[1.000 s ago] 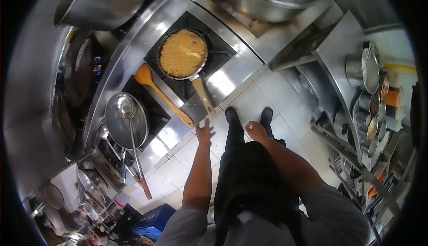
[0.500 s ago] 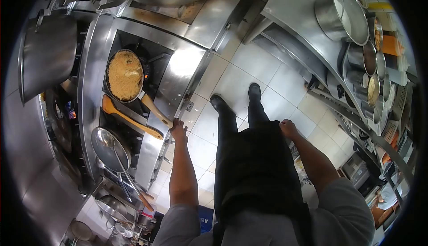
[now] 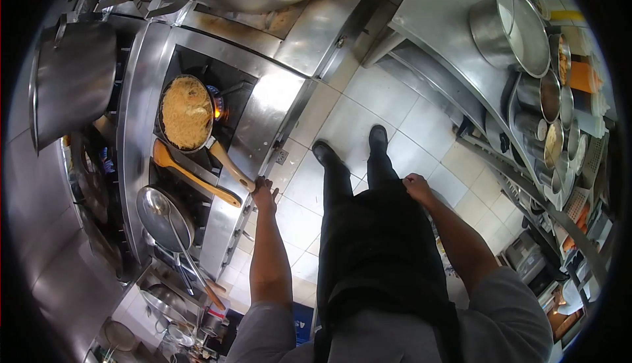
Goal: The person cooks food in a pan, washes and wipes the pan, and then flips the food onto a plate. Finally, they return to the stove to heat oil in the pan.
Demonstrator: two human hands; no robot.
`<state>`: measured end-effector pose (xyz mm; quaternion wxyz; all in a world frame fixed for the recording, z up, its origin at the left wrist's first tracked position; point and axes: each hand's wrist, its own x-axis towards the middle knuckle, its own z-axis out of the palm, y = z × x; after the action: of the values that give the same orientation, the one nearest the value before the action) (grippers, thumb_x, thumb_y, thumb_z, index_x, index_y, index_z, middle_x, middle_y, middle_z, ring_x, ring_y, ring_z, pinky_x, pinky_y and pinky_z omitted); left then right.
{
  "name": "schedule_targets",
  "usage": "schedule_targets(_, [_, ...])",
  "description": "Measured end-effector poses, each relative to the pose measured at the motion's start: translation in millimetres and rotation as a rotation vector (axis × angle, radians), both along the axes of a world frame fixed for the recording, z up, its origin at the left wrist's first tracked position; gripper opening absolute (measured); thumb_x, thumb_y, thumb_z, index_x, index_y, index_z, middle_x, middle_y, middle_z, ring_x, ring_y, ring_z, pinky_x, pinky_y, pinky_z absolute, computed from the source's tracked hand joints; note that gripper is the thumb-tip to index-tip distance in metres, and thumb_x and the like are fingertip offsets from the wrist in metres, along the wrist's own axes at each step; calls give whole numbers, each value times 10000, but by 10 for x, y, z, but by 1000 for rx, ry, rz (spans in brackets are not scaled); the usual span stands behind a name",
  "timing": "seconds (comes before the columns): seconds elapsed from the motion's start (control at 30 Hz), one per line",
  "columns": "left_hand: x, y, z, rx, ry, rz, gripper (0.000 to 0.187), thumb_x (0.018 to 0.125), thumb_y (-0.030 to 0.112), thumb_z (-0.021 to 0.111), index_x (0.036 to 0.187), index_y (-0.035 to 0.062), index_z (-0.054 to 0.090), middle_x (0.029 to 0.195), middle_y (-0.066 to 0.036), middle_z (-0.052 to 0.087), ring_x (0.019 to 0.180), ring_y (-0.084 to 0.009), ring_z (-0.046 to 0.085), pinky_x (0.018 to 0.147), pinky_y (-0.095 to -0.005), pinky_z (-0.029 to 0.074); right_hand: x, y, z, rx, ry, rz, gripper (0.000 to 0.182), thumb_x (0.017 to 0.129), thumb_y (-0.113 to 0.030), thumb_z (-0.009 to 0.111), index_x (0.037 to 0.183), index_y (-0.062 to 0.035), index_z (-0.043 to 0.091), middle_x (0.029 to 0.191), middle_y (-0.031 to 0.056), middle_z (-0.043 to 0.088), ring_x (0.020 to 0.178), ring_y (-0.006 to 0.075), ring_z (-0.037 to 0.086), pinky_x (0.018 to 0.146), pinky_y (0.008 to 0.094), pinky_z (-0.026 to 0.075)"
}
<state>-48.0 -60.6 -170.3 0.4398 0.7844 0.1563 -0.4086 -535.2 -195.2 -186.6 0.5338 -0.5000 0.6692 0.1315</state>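
Observation:
My left hand [image 3: 264,195] is closed at the stove's front edge, right beside the tip of a frying pan's handle [image 3: 230,164]. What its fingers grip is hidden. The frying pan [image 3: 187,114] sits on a burner, filled with a golden, shredded-looking layer of food. A flame [image 3: 218,103] shows beside its rim. Near the pan lies a wooden spatula [image 3: 197,180] across the stove top. On the other side, my right hand [image 3: 417,188] hangs with curled fingers against the edge of my black apron [image 3: 385,244]; whether it pinches the cloth cannot be made out.
A second pan [image 3: 148,221] holds a long-handled ladle [image 3: 179,238] reaching past the stove front. Large metal vessels [image 3: 72,77] stand behind the burners. Across the tiled floor [image 3: 388,93], a steel counter [image 3: 438,7] carries a big pot [image 3: 494,30] and several smaller containers.
The flame beside the frying pan has grown from a small orange glow to a larger blue and orange one. My right hand has shifted slightly left; my left hand stays in place.

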Motion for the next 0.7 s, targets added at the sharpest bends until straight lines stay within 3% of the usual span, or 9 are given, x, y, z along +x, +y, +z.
schedule_targets(0.13, [-163,48,287,88,29,106,423,944,346,565,1264,74,512,1171,-123,572,1085,-254,581,836,-493,524,62,-85,56,-49,-12,72,337,873,-310,554,935,2,664,891,193,687,866,338,667,792,418,515])
schedule_targets(0.2, [-351,294,580,23,265,-295,391,947,349,584,1187,40,585,1017,-98,638,894,-214,650,719,-393,568,53,-162,199,-11,-27,50,329,871,-299,550,930,4,664,849,187,685,814,319,672,763,407,519])
schedule_targets(0.3, [-622,-217,1666,-87,-70,-356,295,981,280,546,975,6,656,784,-44,641,652,-142,631,569,-234,509,-232,-92,98,-44,-79,19,293,885,-272,580,917,10,656,681,121,642,608,206,639,617,335,510])
schedule_targets(0.37, [-450,-372,1713,-212,-379,-96,336,991,336,513,1017,18,620,826,-47,628,694,-131,609,587,-278,490,-822,89,-428,-837,-298,855,304,886,-280,568,910,13,649,648,93,613,562,190,618,537,333,499])
schedule_targets(0.4, [-330,-653,1768,-294,-421,112,367,993,371,498,1045,23,603,841,-47,624,708,-129,600,599,-296,488,-851,77,-278,-525,-236,642,304,881,-283,566,908,9,645,635,82,598,530,179,595,488,331,480])
schedule_targets(0.47, [19,-840,1482,-379,-211,-14,449,982,473,474,1130,55,544,851,-45,604,755,-158,585,640,-343,485,-921,67,-188,-57,-20,127,298,863,-297,571,901,-9,638,607,61,564,445,151,516,368,317,400])
schedule_targets(0.53, [2,-1266,1827,-425,70,137,468,971,521,471,1051,67,548,758,-34,568,650,-159,550,575,-315,458,-794,-98,260,60,52,46,271,863,-287,578,926,-30,638,611,48,545,433,134,465,361,297,366])
schedule_targets(0.6, [52,-1226,1616,-509,115,142,464,968,533,470,996,76,543,707,-22,532,584,-151,506,530,-307,433,-526,-308,841,136,65,-91,300,867,-297,586,944,-13,648,668,111,613,454,172,528,393,333,413])
schedule_targets(0.7, [165,-1223,1685,-514,174,72,465,959,556,472,901,98,524,626,3,459,480,-133,420,453,-298,383,-469,-446,1110,107,7,-162,260,886,-281,586,984,-44,632,623,60,557,421,115,441,346,282,333])
